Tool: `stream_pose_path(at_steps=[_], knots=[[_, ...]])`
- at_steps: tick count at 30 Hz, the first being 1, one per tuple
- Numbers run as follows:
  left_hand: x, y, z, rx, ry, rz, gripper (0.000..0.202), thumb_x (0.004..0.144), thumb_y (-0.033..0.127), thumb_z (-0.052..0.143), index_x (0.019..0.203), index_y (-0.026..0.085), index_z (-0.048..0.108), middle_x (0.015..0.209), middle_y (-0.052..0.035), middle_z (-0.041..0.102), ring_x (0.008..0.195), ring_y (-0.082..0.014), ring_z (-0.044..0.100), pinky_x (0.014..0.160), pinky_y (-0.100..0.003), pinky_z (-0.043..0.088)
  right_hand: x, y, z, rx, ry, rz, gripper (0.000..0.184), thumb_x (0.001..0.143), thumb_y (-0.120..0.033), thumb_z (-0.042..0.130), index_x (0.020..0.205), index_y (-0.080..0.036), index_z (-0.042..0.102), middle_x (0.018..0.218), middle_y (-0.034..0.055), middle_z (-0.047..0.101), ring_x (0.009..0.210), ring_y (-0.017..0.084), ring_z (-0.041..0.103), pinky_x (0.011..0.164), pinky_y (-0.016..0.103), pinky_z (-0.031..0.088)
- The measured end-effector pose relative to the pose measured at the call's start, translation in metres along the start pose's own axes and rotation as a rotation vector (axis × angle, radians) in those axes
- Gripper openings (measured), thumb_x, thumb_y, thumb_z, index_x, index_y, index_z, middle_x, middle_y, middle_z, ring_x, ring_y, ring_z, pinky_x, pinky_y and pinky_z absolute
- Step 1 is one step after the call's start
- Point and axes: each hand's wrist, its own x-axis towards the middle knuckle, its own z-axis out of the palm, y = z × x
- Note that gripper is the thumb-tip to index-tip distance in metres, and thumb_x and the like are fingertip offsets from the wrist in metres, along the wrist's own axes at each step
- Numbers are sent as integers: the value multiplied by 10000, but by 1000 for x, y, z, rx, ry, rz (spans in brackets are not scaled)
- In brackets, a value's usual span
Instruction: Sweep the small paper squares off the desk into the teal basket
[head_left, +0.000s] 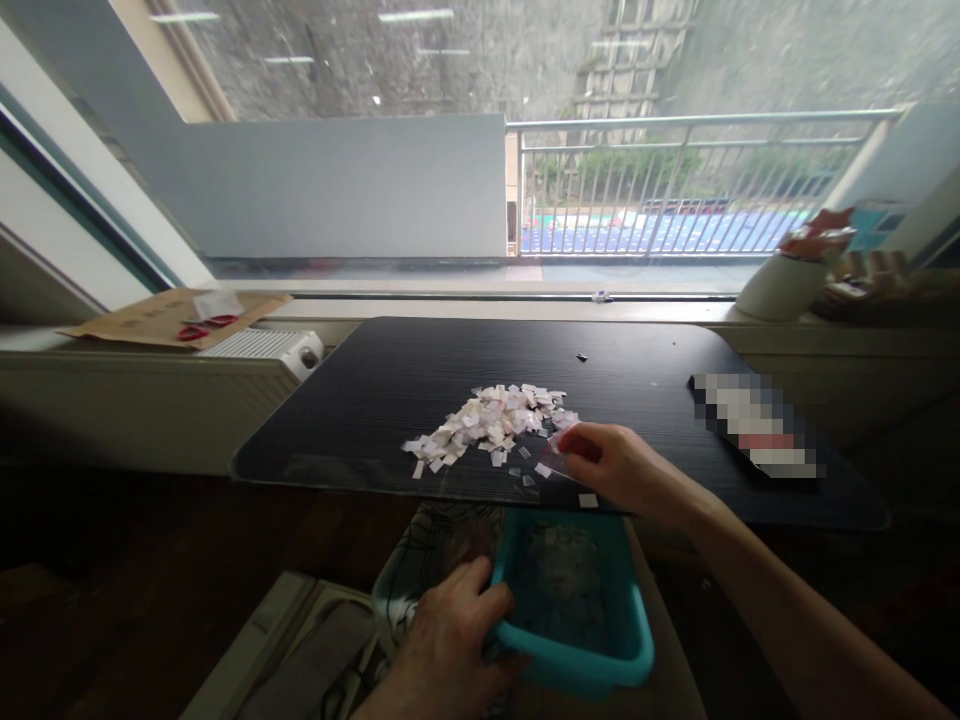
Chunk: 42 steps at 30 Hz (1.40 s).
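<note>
Just below the table's (360, 370) near edge, the left hand (461, 620) has its fingers clamped on the left rim of a teal bin (637, 645) with pale bits (566, 570) inside. On the table, near its front edge, lies a pile (499, 415) of small white pieces; at the pile's right end, the right hand's (619, 465) fingertips pinch a clear piece (553, 460).

A dark desk (360, 385) stands before a sill (480, 302) and window (450, 85), with a white radiator (142, 410) at left and dark floor (120, 530) below, while a low wall (352, 190), a metal railing (705, 120) and greenery (675, 163) lie in daylight outside and bright streaks (416, 15) cross the glass (510, 60).
</note>
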Motion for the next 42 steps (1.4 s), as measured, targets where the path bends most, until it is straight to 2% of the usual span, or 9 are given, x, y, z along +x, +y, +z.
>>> stream_pose_path(at_steps=[6, 10, 14, 23, 29, 33, 37, 39, 42], knots=[[0, -1, 1, -3, 9, 2, 219, 622, 91, 681, 719, 196, 515, 844, -10, 495, 800, -199, 501, 621, -267, 324, -4, 3, -4, -13, -16, 9, 221, 788, -232, 486, 894, -217, 680, 753, 0, 679, 652, 132, 572, 594, 223, 382], [0, -1, 3, -6, 3, -1, 216, 620, 111, 686, 723, 202, 519, 847, -7, 496, 797, -201, 499, 618, -268, 326, -6, 3, -6, -51, 15, 35, 217, 785, -244, 492, 894, -223, 678, 694, -15, 649, 594, 121, 540, 550, 218, 355], [-1, -2, 4, -9, 11, 0, 221, 621, 116, 689, 722, 203, 513, 846, -5, 496, 804, -202, 499, 626, -271, 329, -7, 4, -5, -44, -34, 47, 182, 779, -255, 499, 846, -221, 665, 671, -22, 631, 593, 121, 535, 545, 216, 351], [0, 1, 2, -3, 14, -6, 240, 602, 93, 696, 704, 196, 505, 827, -7, 491, 789, -200, 496, 615, -268, 320, -9, 3, -9, -97, -23, 78, 195, 786, -289, 494, 852, -220, 664, 669, -11, 630, 589, 125, 527, 535, 220, 349], [-2, 2, 1, -12, 23, -12, 231, 606, 78, 682, 717, 195, 516, 833, -6, 491, 798, -199, 493, 624, -270, 319, -17, 30, -22, -84, -2, 141, 297, 752, -292, 530, 1010, -204, 650, 665, -7, 635, 558, 122, 537, 507, 214, 369], [-2, 3, 0, -13, 16, -11, 226, 605, 69, 668, 712, 196, 514, 823, -4, 490, 798, -198, 493, 610, -269, 311, -25, 47, -34, -52, 18, 183, 296, 751, -295, 526, 990, -186, 664, 669, 7, 645, 564, 130, 554, 505, 219, 390], [0, 3, 0, -3, 12, -9, 223, 615, 71, 664, 723, 202, 519, 830, -1, 492, 797, -196, 493, 608, -270, 311, -26, 46, -38, -116, 59, 215, 254, 738, -290, 534, 930, -198, 674, 676, 5, 647, 574, 132, 564, 519, 223, 396], [1, 3, 0, 0, 7, -7, 236, 608, 66, 671, 728, 204, 522, 833, 3, 494, 790, -193, 493, 610, -270, 312, -24, 42, -34, -86, 31, 216, 251, 750, -288, 524, 931, -197, 673, 641, -2, 632, 549, 128, 548, 504, 222, 386], [1, 2, 0, -4, 4, -5, 241, 610, 61, 677, 729, 204, 523, 838, 5, 496, 790, -188, 494, 613, -268, 315, -21, 34, -24, 71, -83, 173, 264, 786, -297, 510, 983, -195, 655, 646, -9, 635, 563, 125, 553, 503, 215, 390]])
